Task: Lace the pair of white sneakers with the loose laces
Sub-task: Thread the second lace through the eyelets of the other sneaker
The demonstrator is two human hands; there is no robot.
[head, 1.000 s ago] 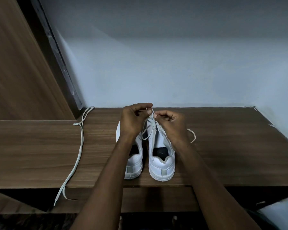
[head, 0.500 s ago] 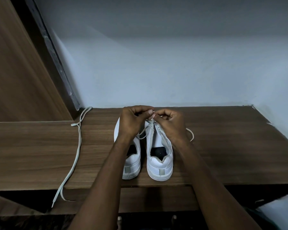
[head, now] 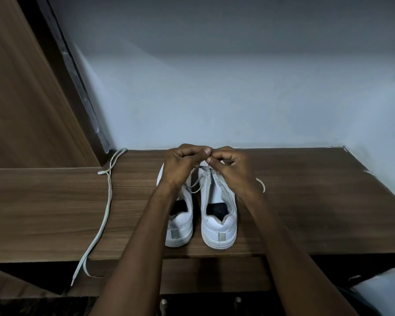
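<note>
Both hands, left hand (head: 180,165) and right hand (head: 234,168), pinch the lace (head: 195,184) over the right sneaker (head: 218,215), mid-desk (head: 306,201). The left sneaker (head: 179,226) appears unlaced. Its spare lace (head: 105,213) lies far left, untouched.

One head-worn wide-angle view — forward and down, close over the wooden shelf (head: 306,201) against the wall (head: 214,99).
</note>
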